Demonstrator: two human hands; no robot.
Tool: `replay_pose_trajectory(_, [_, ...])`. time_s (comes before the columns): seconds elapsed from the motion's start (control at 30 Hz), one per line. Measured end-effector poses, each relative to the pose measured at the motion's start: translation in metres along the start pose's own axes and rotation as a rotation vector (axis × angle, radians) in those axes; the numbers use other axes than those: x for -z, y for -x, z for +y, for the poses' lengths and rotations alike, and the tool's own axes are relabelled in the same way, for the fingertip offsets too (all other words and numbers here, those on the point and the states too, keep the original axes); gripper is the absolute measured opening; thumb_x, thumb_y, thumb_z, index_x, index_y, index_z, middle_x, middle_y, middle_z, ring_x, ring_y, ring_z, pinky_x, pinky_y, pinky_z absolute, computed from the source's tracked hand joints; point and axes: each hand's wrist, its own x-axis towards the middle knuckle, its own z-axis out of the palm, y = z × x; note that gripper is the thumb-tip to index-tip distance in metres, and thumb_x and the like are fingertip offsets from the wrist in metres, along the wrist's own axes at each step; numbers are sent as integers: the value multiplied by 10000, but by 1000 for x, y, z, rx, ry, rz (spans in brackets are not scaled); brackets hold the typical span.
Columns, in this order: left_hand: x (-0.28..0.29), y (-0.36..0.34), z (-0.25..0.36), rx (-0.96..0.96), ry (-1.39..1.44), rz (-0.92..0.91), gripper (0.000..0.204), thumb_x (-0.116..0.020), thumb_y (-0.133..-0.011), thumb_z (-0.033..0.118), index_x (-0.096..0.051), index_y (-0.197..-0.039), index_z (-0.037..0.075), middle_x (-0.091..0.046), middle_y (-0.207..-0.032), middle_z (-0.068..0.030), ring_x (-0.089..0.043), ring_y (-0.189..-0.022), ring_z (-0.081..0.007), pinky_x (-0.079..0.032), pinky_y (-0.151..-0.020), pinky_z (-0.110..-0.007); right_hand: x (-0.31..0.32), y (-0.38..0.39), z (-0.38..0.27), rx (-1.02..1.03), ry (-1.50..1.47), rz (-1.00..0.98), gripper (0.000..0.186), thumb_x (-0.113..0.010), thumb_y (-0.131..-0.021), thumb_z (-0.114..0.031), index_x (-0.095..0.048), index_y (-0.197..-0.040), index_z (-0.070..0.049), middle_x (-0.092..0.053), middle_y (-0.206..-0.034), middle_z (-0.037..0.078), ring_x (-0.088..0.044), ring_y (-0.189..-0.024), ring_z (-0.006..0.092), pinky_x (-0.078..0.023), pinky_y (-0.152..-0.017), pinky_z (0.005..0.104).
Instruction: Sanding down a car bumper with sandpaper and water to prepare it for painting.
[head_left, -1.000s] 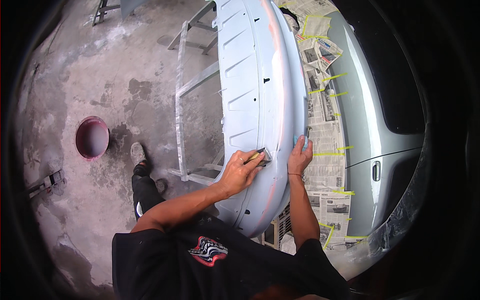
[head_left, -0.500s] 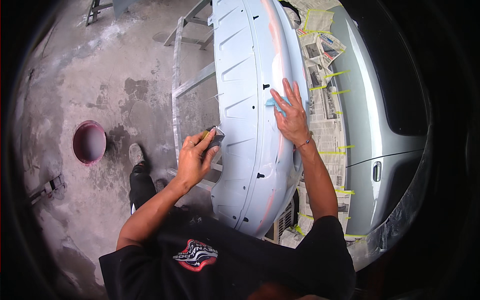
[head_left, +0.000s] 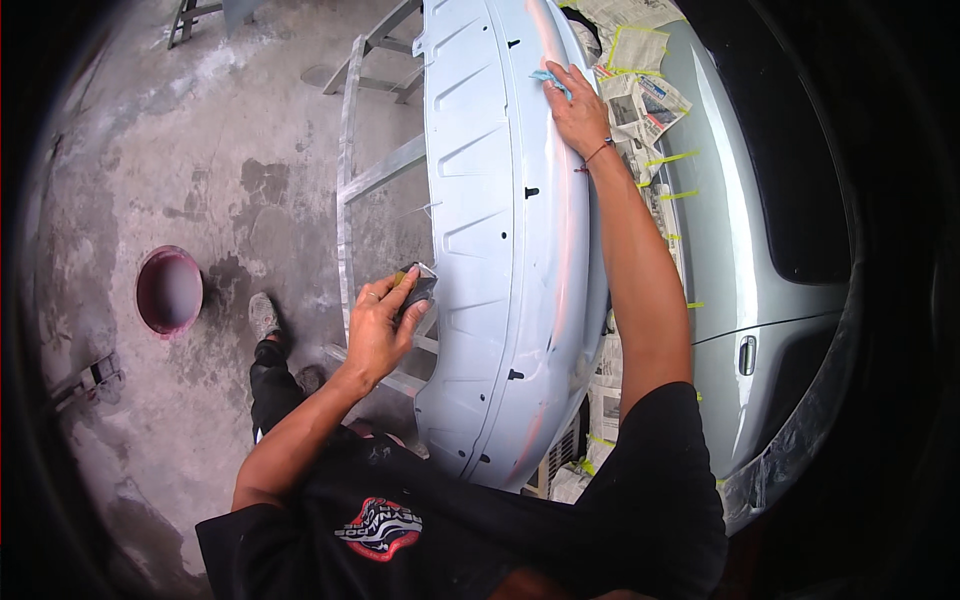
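Note:
A long, pale blue-white car bumper lies before me, running from near my body toward the far edge, with pinkish streaks along its curved right side. At the far part of that curve, my right hand presses a light blue cloth against the surface, fingers bent over it. By the bumper's left edge, my left hand pinches a small dark grey folded piece with a yellowish side. That piece looks like sandpaper or a sanding pad. Whether it touches the bumper edge, I cannot tell.
A metal frame stand reaches out left of the bumper. On the wet-stained concrete floor sits a dark red bucket of cloudy liquid. Close on the right stands a grey-green car, with newspaper sheets and yellow tape along it.
My right hand has slid the blue cloth farther away along the bumper, the arm now stretched out. My left hand, still gripping the dark piece, has barely shifted.

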Motion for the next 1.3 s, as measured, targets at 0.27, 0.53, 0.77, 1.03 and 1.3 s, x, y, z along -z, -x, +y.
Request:
replay_pose_trajectory(0.27, [-17,-7,22,1,131,14,464,-714,-911,259,-638,-1310,33,-664,-1217,-188,-609,-1072,-322,-512,-897,-379,53,245,-43,56,-108,-55,352,-675,-912,-148,-691,-1261,-111,-389,-1540,232,-546,-1307,353,-517,-997,393])
replay_pose_trajectory(0.53, [-86,-73,81,-6,389,192,456,-711,-907,273,-661,-1268,-2,-666,-1174,-206,-612,-1048,-315,-516,-849,-373,32,387,-17,-641,-367,246,314,-563,-1007,-212,-661,-1228,-11,-659,-1179,228,-668,-990,291,-533,-867,354])
replay_pose_trajectory(0.77, [-126,-76,103,42,357,303,431,-762,-885,267,-697,-1211,-8,-624,-942,-114,-587,-819,-172,-495,-699,-289,28,376,-17,-656,-372,352,314,-544,-1022,-233,-673,-1141,27,-700,-996,166,-653,-889,213,-525,-806,328])
replay_pose_trajectory(1.03, [-139,-63,119,60,311,381,421,-740,-899,244,-688,-1185,-60,-609,-872,-139,-591,-813,-199,-492,-701,-317,31,380,-21,-715,-335,335,326,-568,-1012,-255,-676,-1111,36,-701,-984,156,-658,-860,214,-527,-791,327])
replay_pose_trajectory(1.3, [-149,-39,99,-38,273,356,405,-774,-856,248,-721,-1141,-36,-660,-885,-182,-592,-744,-230,-501,-694,-371,35,374,-21,-715,-336,342,344,-574,-1006,-274,-681,-1094,41,-715,-958,180,-679,-856,260,-524,-787,345])
